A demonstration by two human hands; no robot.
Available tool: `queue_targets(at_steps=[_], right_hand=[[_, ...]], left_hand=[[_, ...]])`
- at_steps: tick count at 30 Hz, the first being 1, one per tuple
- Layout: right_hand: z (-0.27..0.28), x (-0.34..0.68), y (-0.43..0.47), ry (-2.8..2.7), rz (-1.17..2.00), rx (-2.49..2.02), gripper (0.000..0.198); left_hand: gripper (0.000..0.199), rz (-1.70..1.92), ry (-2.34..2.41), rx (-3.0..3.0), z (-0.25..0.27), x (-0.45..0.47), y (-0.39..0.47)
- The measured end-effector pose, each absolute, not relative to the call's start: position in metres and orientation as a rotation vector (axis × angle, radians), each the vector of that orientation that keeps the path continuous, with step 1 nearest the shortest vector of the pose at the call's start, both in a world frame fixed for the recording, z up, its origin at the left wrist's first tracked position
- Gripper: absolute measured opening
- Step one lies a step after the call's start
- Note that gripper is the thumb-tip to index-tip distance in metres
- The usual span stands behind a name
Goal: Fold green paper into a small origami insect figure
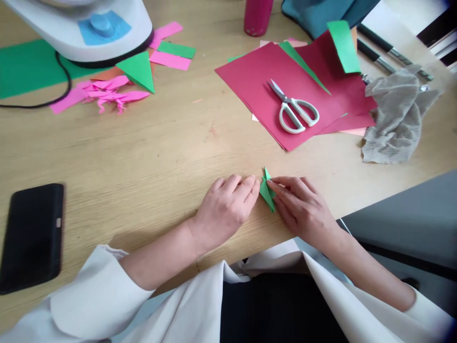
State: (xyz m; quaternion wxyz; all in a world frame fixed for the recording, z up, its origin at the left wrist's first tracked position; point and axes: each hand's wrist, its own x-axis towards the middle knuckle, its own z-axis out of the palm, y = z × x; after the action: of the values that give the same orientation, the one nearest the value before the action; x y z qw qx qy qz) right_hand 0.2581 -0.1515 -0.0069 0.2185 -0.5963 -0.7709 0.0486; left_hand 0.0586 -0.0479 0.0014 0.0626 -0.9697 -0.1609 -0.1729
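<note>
A small piece of folded green paper, narrow and pointed at both ends, is at the table's near edge. My right hand pinches its right side between thumb and fingers. Close against its left side is my left hand, with its fingers bent together and the fingertips turned down to the table. Whether the left fingertips grip the paper or only touch it is hidden behind the hand.
White-handled scissors lie on red paper sheets. A crumpled grey cloth sits at right, a black phone at left. Pink folded paper pieces and a green triangle lie by a white appliance. A pink cup stands behind.
</note>
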Motion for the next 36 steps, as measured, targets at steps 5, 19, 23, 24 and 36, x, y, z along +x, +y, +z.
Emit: queue_targets(at_steps=[5, 19, 23, 24, 36], right_hand=[[-0.005, 0.243, -0.122, -2.098, 0.260, -1.509, 0.034], [0.008, 0.213, -0.066, -2.067, 0.653, -1.401, 0.027], [0.004, 0.219, -0.066, -2.116, 0.603, -1.360, 0.026], [0.003, 0.219, -0.066, -2.121, 0.592, -1.356, 0.025], [0.000, 0.216, -0.076, -2.202, 0.543, -1.304, 0.018]], left_hand=[[0.026, -0.580, -0.600, -3.056, 0.001, 0.042, -0.043], [0.037, -0.715, -0.839, -3.381, 0.001, 0.004, -0.022], [0.031, -0.700, -0.872, -3.417, 0.001, 0.005, -0.018], [0.030, -0.701, -0.868, -3.410, 0.001, 0.006, -0.017], [0.013, -0.890, -0.988, -3.356, -0.006, 0.010, -0.006]])
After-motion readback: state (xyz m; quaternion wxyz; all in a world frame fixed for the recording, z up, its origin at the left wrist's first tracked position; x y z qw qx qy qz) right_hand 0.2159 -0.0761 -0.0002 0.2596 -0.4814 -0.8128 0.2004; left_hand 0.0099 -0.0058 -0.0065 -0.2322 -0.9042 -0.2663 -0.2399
